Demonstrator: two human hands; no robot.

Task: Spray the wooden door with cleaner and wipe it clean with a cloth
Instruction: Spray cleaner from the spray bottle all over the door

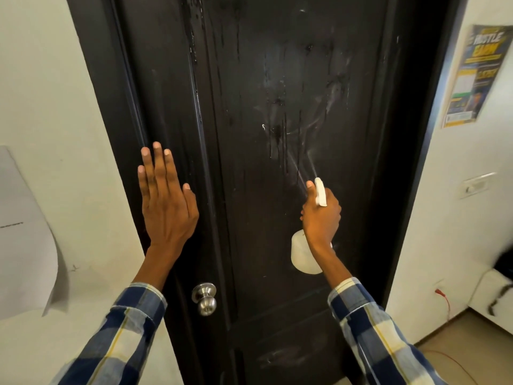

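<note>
A person in blue, white and yellow checked sleeves (pixel 369 323) faces a tall black-painted wooden door (pixel 249 245). The left hand (pixel 166 201) lies flat and open, fingers spread, against the door's left edge above the round brushed-metal doorknob (pixel 204 298). The right hand (pixel 322 215) grips a white plastic spray bottle (pixel 302 257) near the door's centre, nozzle aimed upward; fine mist streaks toward wet drip marks (pixel 280 134) on the panel. A yellow-and-blue poster (pixel 472 76) hangs on the right wall.
</note>
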